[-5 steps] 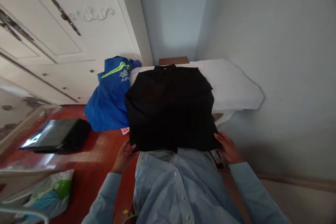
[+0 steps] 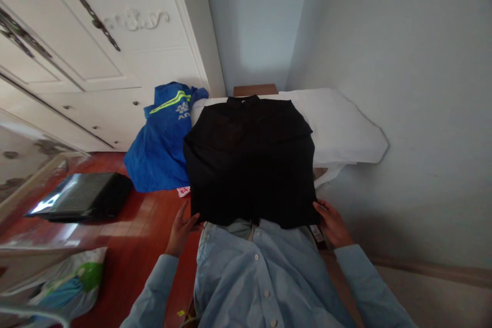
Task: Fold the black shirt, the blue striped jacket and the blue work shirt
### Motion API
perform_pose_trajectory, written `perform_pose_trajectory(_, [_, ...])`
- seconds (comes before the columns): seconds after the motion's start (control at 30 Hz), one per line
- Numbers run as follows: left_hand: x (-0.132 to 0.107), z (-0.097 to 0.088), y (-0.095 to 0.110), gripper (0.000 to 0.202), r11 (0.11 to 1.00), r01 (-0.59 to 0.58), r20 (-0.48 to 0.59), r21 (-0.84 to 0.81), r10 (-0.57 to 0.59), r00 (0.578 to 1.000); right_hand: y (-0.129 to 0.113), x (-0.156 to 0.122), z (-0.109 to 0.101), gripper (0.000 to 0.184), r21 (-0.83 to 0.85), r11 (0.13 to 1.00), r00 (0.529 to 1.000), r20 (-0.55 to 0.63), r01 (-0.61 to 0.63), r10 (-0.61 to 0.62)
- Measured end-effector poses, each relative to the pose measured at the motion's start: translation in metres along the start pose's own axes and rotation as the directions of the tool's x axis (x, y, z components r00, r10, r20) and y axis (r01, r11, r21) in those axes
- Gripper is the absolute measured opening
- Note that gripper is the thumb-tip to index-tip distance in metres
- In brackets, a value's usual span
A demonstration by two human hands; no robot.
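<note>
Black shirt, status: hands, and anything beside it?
Left hand at near left corner, right hand at near right corner. Black shirt folded flat on white cloth. Blue bag beside left edge.

White-covered board and red wooden floor, both loaded.
The white-covered board (image 2: 346,133) carries one black shirt (image 2: 249,159), laid flat. The wooden floor (image 2: 154,225) carries a blue bag (image 2: 161,143) at the shirt's 9 o'clock, and a flat black case (image 2: 84,200) and a plastic bag (image 2: 73,279) toward 8 o'clock.
</note>
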State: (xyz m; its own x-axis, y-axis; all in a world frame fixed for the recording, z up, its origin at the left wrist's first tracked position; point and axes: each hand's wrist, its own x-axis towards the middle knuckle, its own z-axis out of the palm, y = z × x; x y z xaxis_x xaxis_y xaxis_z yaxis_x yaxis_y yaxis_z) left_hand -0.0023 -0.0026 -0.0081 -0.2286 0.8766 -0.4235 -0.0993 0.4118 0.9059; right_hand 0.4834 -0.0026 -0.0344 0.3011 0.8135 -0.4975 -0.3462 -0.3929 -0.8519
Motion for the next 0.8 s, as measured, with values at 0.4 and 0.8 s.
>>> perform_pose_trajectory(0.4, [-0.027,0.015,0.071,0.063,0.98,-0.195,0.226,0.044,0.181,0.957,-0.071,-0.031,0.027,0.079,-0.102,0.975,0.967,0.18,0.199,-0.179])
perform_pose_trajectory(0.8, [-0.003,0.019,0.06,0.035,0.909,-0.334,0.228,0.251,0.28,0.933,0.04,0.075,0.02,0.073,-0.532,0.732,0.902,0.178,0.425,-0.394])
